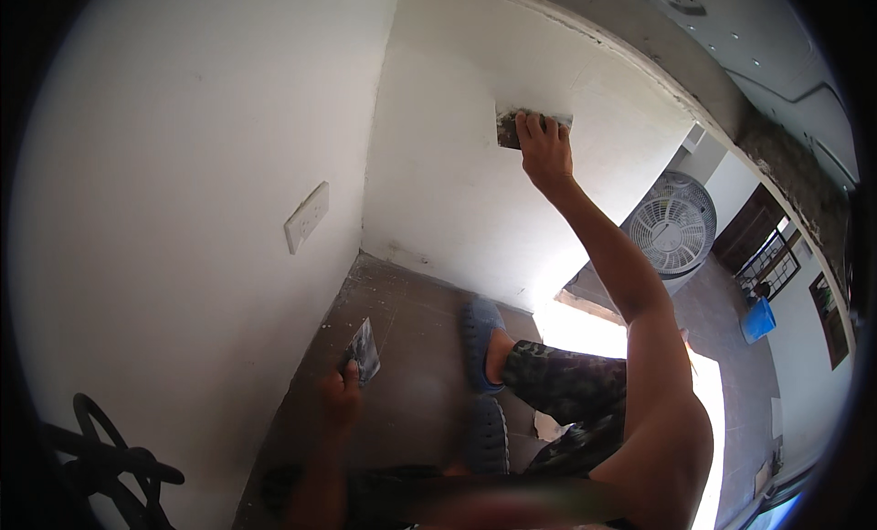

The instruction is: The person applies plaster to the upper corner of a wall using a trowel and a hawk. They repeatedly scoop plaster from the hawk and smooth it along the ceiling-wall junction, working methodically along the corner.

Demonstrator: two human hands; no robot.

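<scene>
High up on the white far wall [448,155], my right hand [548,155] is closed around a wide, dark-bladed scraper [508,131]. Its blade lies against the wall, and my fingers cover much of it. Whitish smears show along the blade's upper edge. Lower down, over the brown floor, my left hand [342,397] grips a putty knife [364,352] with its blade tilted upward. Grey-white residue marks that blade. The handle is mostly hidden in my fist.
A white wall socket [307,217] sits on the left wall. My feet in blue clogs [477,347] rest on the brown floor [402,320]. Beyond the wall's right edge stand a large fan [674,224] and a blue bucket [757,320]. Black bars [119,466] occupy the lower left.
</scene>
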